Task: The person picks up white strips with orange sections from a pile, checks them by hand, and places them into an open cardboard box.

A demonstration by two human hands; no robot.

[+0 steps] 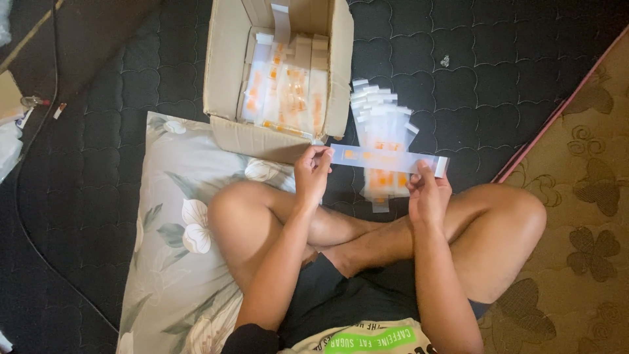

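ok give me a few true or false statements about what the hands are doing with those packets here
1. Both hands hold one long clear packet strip by its ends. True: the left hand pinches one end, the right hand the other.
2. The cardboard box is closed. False: its flaps are open and it holds packets with orange contents.
3. A pile of packets lies on the dark quilted mat beside the box. True.
4. The person sits on a chair. False: they sit cross-legged, partly on a floral pillow.
5. The strip rests on the person's knee. False: it is held above the pile.
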